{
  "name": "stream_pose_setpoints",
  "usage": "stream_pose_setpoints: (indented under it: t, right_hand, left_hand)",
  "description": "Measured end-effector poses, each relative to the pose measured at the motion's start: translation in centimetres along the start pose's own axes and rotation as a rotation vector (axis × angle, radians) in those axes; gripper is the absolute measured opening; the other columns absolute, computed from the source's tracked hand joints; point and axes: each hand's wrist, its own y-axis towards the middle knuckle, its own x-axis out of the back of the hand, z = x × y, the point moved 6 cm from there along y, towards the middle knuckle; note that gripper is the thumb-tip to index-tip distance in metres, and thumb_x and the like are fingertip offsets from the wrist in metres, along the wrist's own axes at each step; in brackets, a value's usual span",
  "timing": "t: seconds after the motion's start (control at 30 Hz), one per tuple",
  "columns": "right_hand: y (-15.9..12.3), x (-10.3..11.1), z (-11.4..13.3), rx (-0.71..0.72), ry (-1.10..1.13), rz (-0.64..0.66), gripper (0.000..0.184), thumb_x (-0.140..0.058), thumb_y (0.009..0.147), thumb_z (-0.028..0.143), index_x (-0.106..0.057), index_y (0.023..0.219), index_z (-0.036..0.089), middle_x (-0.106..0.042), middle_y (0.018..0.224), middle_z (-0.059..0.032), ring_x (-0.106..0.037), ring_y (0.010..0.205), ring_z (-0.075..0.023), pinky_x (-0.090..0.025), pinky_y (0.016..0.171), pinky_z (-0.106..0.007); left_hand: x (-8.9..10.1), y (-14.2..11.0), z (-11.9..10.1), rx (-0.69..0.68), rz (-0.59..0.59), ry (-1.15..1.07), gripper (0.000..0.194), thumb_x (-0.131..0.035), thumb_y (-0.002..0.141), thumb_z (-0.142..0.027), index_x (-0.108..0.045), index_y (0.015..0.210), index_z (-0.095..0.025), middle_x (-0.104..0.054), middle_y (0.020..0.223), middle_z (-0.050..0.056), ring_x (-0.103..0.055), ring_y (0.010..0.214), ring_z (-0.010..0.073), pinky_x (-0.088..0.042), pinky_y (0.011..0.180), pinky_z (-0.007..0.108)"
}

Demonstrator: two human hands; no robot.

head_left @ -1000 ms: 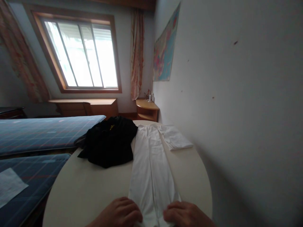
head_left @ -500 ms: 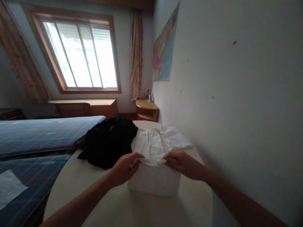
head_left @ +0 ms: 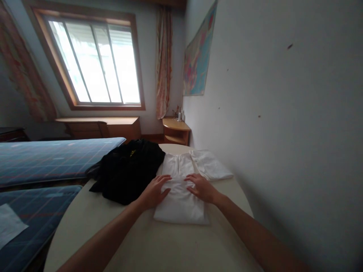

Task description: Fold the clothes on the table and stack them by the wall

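Observation:
A white garment (head_left: pixel 180 202) lies folded over on the round cream table (head_left: pixel 113 234). My left hand (head_left: pixel 155 191) rests flat on its left side with the fingers stretched out. My right hand (head_left: pixel 200 187) lies flat on its right side, fingers spread. Both hands press on the upper fold. Neither hand grips anything. A second folded white cloth (head_left: pixel 211 169) lies just beyond my right hand, near the wall.
A crumpled black garment (head_left: pixel 129 172) lies on the table left of the white one. Blue plaid mattresses (head_left: pixel 53 160) stand to the left. A white wall (head_left: pixel 283 132) runs close along the right. A wooden desk (head_left: pixel 99 126) and corner shelf (head_left: pixel 176 130) stand under the window.
The long white garment was lying stretched out; my hands lifted its near end and carried it away from me, folding it over. My hands now lie flat on the fold.

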Motion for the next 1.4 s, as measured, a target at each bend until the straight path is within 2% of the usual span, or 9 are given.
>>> stream_pose_setpoints:
  t: [0.13, 0.23, 0.47, 0.7, 0.8, 0.9, 1.07, 1.23, 1.4]
  right_hand:
    - [-4.4, -0.6, 4.5, 0.170, 0.002, 0.096, 0.033, -0.072, 0.081, 0.038, -0.066, 0.110, 0.023, -0.064, 0.120, -0.0060, -0.056, 0.112, -0.0225, -0.042, 0.102, -0.036]
    - [-6.6, -1.5, 6.4, 0.212, -0.061, 0.173, 0.034, -0.072, 0.080, 0.033, -0.064, 0.112, 0.024, -0.065, 0.116, -0.0059, -0.058, 0.106, -0.0228, -0.045, 0.097, -0.036]
    - [-7.7, -1.7, 7.2, 0.136, -0.097, 0.213, 0.020, -0.051, 0.091, 0.018, -0.070, 0.098, 0.020, -0.070, 0.095, -0.0053, -0.064, 0.087, -0.0176, -0.048, 0.079, -0.026]
    - [-12.6, -3.5, 11.2, 0.291, 0.175, 0.659, 0.022, -0.066, 0.072, 0.014, -0.074, 0.090, 0.023, -0.072, 0.079, 0.0039, -0.062, 0.063, -0.0100, -0.041, 0.058, -0.016]
    - [-13.4, -4.3, 11.9, 0.317, 0.175, 0.752, 0.022, -0.065, 0.070, 0.010, -0.074, 0.085, 0.023, -0.071, 0.075, 0.0053, -0.060, 0.061, -0.0101, -0.038, 0.055, -0.017]
    - [-12.1, -3.5, 11.7, 0.284, 0.172, 0.672, 0.013, -0.068, 0.074, 0.018, -0.074, 0.084, 0.024, -0.071, 0.074, 0.0044, -0.061, 0.063, -0.0110, -0.041, 0.060, -0.019]
    - [-8.1, -0.8, 8.9, -0.053, 0.069, 0.262, 0.016, -0.064, 0.083, 0.028, -0.071, 0.096, 0.021, -0.071, 0.092, -0.0035, -0.064, 0.084, -0.0175, -0.045, 0.077, -0.026]
    - [-6.8, -1.2, 7.5, -0.134, 0.038, 0.167, 0.037, -0.070, 0.081, 0.041, -0.067, 0.109, 0.017, -0.065, 0.112, -0.0113, -0.058, 0.106, -0.0261, -0.043, 0.094, -0.036]
    - [-7.0, -2.0, 7.2, -0.123, 0.077, 0.194, 0.023, -0.072, 0.079, 0.031, -0.067, 0.097, 0.018, -0.065, 0.109, -0.0088, -0.057, 0.105, -0.0247, -0.042, 0.092, -0.035]
  left_hand:
    - [-0.2, -3.7, -3.8, -0.293, 0.229, 0.026, 0.035, -0.068, 0.081, -0.030, -0.057, 0.113, -0.023, -0.062, 0.122, 0.005, -0.057, 0.111, 0.0224, -0.043, 0.100, 0.038]
    - [-0.7, -5.7, -4.7, -0.347, 0.313, 0.116, 0.036, -0.070, 0.078, -0.027, -0.057, 0.111, -0.023, -0.064, 0.116, 0.004, -0.059, 0.104, 0.0224, -0.044, 0.096, 0.037]
    - [-1.1, -6.4, -5.3, -0.261, 0.340, 0.178, 0.020, -0.055, 0.082, -0.010, -0.064, 0.096, -0.022, -0.069, 0.095, 0.003, -0.064, 0.086, 0.0181, -0.048, 0.078, 0.027]
    - [-0.6, -10.1, -9.8, -0.100, 0.810, -0.201, 0.028, -0.067, 0.066, -0.008, -0.074, 0.088, -0.025, -0.072, 0.076, -0.004, -0.066, 0.066, 0.0132, -0.046, 0.060, 0.018]
    - [-0.8, -10.8, -10.5, -0.013, 0.967, -0.294, 0.031, -0.065, 0.066, -0.007, -0.075, 0.090, -0.024, -0.070, 0.070, -0.004, -0.065, 0.060, 0.0123, -0.043, 0.053, 0.017]
    - [-0.3, -9.0, -9.8, 0.068, 0.826, -0.291, 0.020, -0.063, 0.078, -0.021, -0.073, 0.096, -0.024, -0.072, 0.078, -0.002, -0.066, 0.066, 0.0129, -0.046, 0.058, 0.018]
    - [1.1, -5.4, -7.2, 0.112, 0.403, -0.009, 0.031, -0.063, 0.081, -0.025, -0.065, 0.112, -0.023, -0.068, 0.109, 0.005, -0.063, 0.096, 0.0208, -0.047, 0.085, 0.030]
    - [0.0, -4.9, -5.9, 0.148, 0.434, 0.077, 0.037, -0.067, 0.076, -0.031, -0.065, 0.112, -0.020, -0.070, 0.105, 0.006, -0.062, 0.099, 0.0251, -0.045, 0.090, 0.037]
    - [-0.6, -5.3, -5.4, 0.203, 0.488, 0.073, 0.033, -0.066, 0.074, -0.030, -0.069, 0.105, -0.020, -0.071, 0.102, 0.007, -0.063, 0.099, 0.0261, -0.045, 0.090, 0.035]
